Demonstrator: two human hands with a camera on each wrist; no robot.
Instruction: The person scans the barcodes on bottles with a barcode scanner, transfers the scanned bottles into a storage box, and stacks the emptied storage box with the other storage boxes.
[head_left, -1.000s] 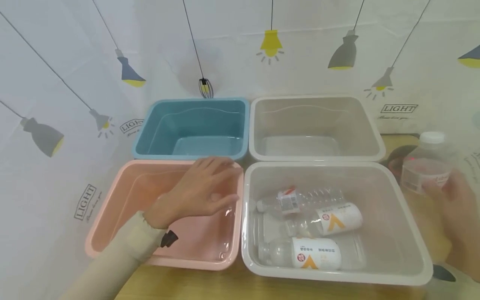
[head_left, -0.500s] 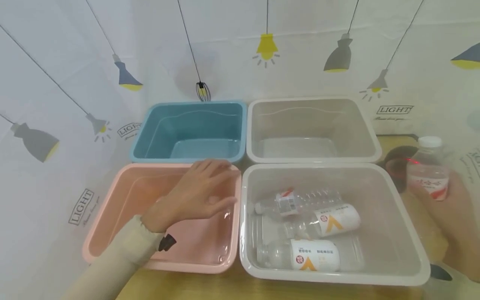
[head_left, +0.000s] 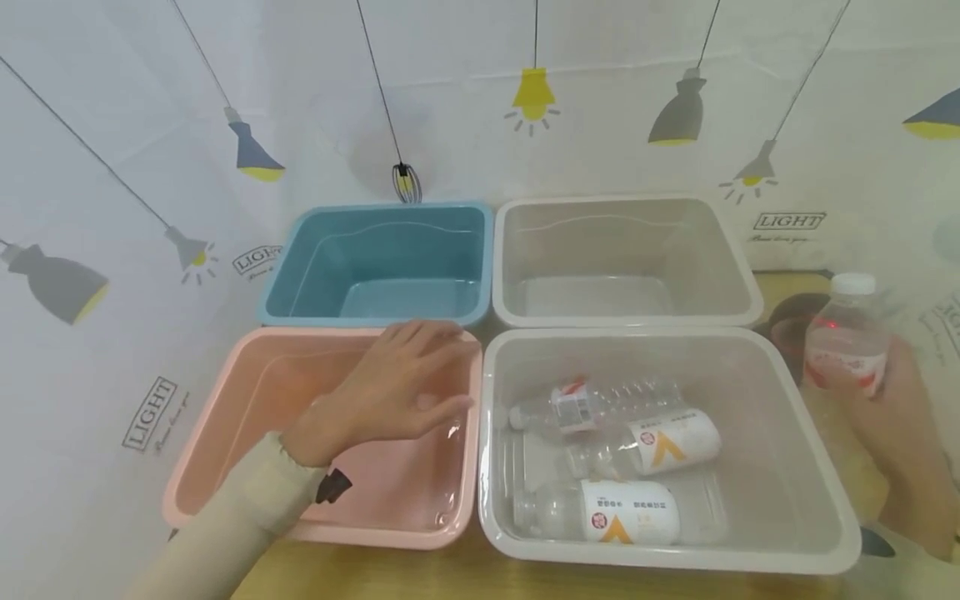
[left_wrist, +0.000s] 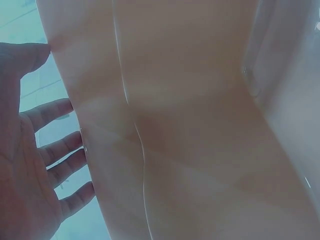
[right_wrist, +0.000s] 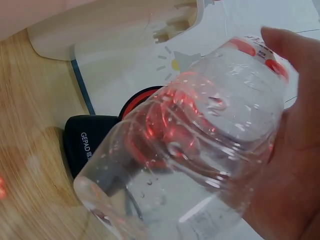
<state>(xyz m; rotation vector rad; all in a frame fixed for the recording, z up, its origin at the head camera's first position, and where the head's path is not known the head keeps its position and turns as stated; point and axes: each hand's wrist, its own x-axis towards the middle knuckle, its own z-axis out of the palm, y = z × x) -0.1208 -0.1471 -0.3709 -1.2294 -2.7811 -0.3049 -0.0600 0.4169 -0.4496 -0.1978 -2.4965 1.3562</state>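
At the right of the head view my right hand (head_left: 888,417) holds a clear plastic bottle (head_left: 847,342) with a white cap and a red-and-white label, upright. In the right wrist view the bottle (right_wrist: 200,135) is tilted, red light glows on it, and the thumb lies at the label. Spread over the pink tub (head_left: 386,500), my left hand (head_left: 390,379) has relaxed, extended fingers. Its fingertips come to the tub's rim in the left wrist view. Inside the front white tub (head_left: 780,467) lie a red-labelled bottle (head_left: 592,404) and two white-labelled bottles (head_left: 675,440) with orange marks.
A blue tub (head_left: 412,300) and a beige tub (head_left: 630,300) stand behind, against a lamp-patterned cloth (head_left: 600,133). Beneath the held bottle, in the right wrist view, a black device (right_wrist: 92,140) with a red ring sits on the wooden table (right_wrist: 30,125).
The right hand has turned the bottle so its label faces differently, and has shifted it slightly left since half a second ago. The left hand and the tub contents stay put.
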